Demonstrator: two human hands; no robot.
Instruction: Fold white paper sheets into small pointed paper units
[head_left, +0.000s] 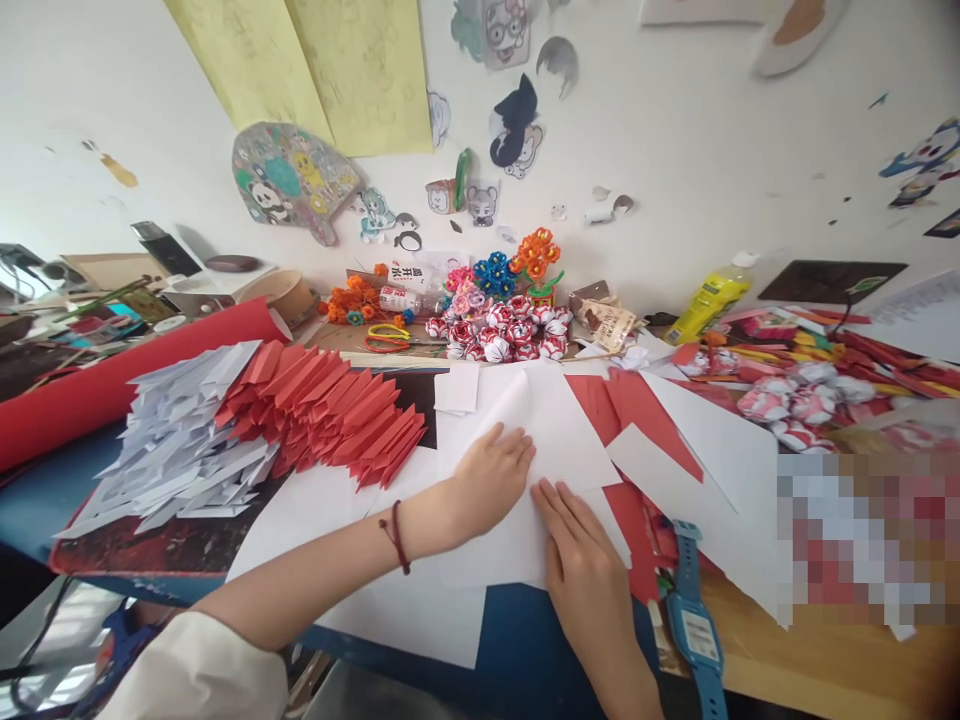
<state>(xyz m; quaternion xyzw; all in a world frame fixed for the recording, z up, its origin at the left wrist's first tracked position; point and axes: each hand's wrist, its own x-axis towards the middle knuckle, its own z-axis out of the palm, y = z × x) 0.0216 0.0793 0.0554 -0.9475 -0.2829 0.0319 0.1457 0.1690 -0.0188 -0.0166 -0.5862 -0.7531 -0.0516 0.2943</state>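
From where I stand, I see the person's left hand (491, 480) resting palm down on a white sheet (566, 430), which lies in the middle of the work surface (517, 625), directly in front of the person. A part of this sheet is turned over, and it rises in a soft curve beyond the left fingers. These fingers are close together and a little bent, but they are not clenched. The right hand (583, 555) is just beside, with its fingers stretched out and released, their tips resting upon the white paper. A dark red bracelet (399, 538) is around the left wrist. On the left side lie many folded red pieces (330, 410), and next to them a heap of folded white pieces (180, 430). On the right side, some red paper (664, 430) shows between white papers, and a blue watch (697, 635) lies near the right hand. Farther back, red-and-white flowers (517, 335) are gathered close to the wall (660, 150)
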